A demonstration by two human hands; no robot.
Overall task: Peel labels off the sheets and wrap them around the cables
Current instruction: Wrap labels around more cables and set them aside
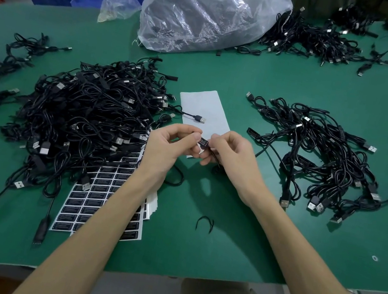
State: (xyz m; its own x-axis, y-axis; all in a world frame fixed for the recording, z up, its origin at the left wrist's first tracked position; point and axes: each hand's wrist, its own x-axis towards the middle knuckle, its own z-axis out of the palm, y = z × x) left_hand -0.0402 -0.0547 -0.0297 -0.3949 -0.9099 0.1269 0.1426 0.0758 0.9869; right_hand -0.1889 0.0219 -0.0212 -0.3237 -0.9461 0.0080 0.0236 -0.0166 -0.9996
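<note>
Both hands work above the middle of the desk (235,245). Left hand (175,143) and right hand (230,153) each pinch the black label (203,142) between fingertips, closing it round a thin cable (214,160) that hangs below. Label sheets (101,198) lie under the left forearm, with many rows unpeeled. A stripped white backing sheet (205,107) lies beyond the hands. The large pile (85,112) at left looks unlabelled. The smaller pile (316,155) at right shows label flags and is probably done. Judgement: well under half complete.
</note>
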